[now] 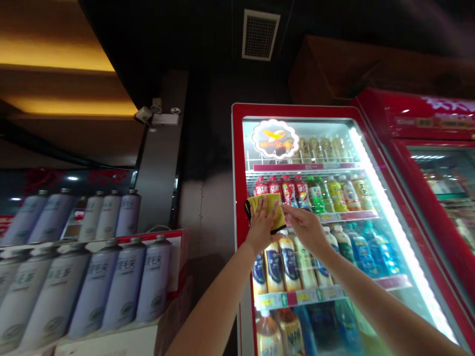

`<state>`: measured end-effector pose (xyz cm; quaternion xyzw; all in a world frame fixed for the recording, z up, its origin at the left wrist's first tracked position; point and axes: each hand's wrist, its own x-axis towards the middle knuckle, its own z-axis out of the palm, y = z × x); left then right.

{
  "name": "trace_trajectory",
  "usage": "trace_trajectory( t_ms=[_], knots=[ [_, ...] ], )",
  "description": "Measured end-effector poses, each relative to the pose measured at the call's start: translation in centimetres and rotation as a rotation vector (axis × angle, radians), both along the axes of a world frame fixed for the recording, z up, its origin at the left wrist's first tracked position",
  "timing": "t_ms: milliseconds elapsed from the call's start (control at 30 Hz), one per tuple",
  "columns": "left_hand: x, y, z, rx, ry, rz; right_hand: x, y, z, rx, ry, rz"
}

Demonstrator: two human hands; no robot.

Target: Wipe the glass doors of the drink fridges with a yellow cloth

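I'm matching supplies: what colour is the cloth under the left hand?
The cloth is yellow with black edging; the head view shows it best.

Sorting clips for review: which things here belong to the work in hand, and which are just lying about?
In use:
- left hand, flat on yellow cloth
- right hand, at its edge
- fridge door

Just around:
- bottles
- cans
- second fridge
- ceiling vent

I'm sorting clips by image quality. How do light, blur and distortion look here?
Head view: the light strip is blown out to white; the ceiling sinks to near black; bottles behind glass look soft, their small print unreadable; the yellow cloth is evenly lit; the cans lean and stretch towards the left edge, probably wide-angle distortion.
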<state>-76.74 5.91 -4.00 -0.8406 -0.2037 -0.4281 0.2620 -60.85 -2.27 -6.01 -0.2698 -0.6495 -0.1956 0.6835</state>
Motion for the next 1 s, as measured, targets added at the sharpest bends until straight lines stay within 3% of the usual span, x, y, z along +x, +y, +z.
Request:
trace_trajectory(
  t_ms=[200, 333, 433, 500, 567, 700, 767, 833, 900, 1000],
  knots=[
    [-2.4, -0.3, 0.7, -0.205, -0.232, -0.414, -1.1, 4.3, 1.8, 0.064, -0.196, -0.012],
    [-2.7, -1.7, 0.9, -0.270, -0.411, -0.458, -2.7, 4.8, 2.0, 0.085, -0.314, -0.296],
    [-3.3, -2.5, 0.0, -0.167, -0.451, -0.379, -3.5, 5.0, 1.0, 0.120, -0.418, -0.533],
    [-3.9, -2.7, -0.7, -0.068, -0.429, -0.272, -3.5, 5.6, 0.8, 0.205, -0.515, -0.596],
    [-4.4, -2.8, -1.3, 0.028, -0.380, -0.122, -3.3, 6.6, 1.6, 0.276, -0.593, -0.593],
    [-4.7, -2.2, -1.7, 0.175, -0.308, 0.172, -2.8, 8.1, 6.8, 0.290, -0.597, -0.573],
    [-4.6, -1.6, -1.8, 0.230, -0.294, 0.267, -3.1, 8.2, 9.7, 0.250, -0.537, -0.585],
    [-4.2, -0.9, -2.0, 0.267, -0.305, 0.335, -3.6, 8.0, 11.3, 0.192, -0.471, -0.595],
    [-3.7, -0.2, -2.6, 0.291, -0.336, 0.387, -4.1, 7.7, 11.0, 0.144, -0.423, -0.594],
    [-3.2, 0.9, -3.7, 0.333, -0.380, 0.434, -4.4, 7.6, 8.7, 0.123, -0.440, -0.599]
  ],
)
